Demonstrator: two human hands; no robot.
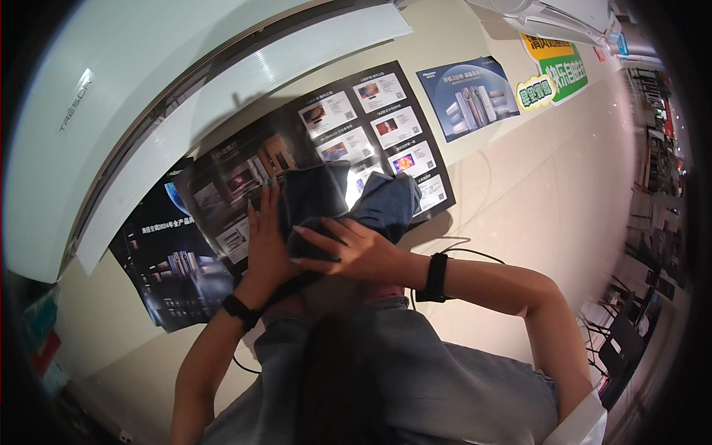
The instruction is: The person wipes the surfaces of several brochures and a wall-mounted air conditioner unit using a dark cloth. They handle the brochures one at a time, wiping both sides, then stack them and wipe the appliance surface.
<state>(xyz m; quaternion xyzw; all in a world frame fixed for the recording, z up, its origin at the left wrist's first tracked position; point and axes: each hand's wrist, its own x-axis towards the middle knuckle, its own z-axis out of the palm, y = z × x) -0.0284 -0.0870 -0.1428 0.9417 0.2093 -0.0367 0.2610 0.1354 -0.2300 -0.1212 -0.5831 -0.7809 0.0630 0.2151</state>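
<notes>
Dark blue cloth [317, 194] lies bunched over an open black brochure, just beyond my knees. A second fold of similar dark blue fabric [386, 202] spreads to its right; I cannot tell whether the two are joined. My left hand [265, 241] rests along the cloth's left side, its fingers stretched out and pointing away from me. From the right, my right hand [354, 251] reaches across the near part of the cloth, fingers slightly parted over it and thumb below, gripping it. Black bands circle both wrists. The cloth's underside and near edge are hidden by my hands.
The open brochure [419, 141] overlaps another dark brochure [174, 271] at left. A blue poster [469, 96] lies beyond, with green and yellow signs [567, 78] farther right. A large white appliance [141, 67] fills the upper left. A black cable [475, 252] curls behind my right wrist.
</notes>
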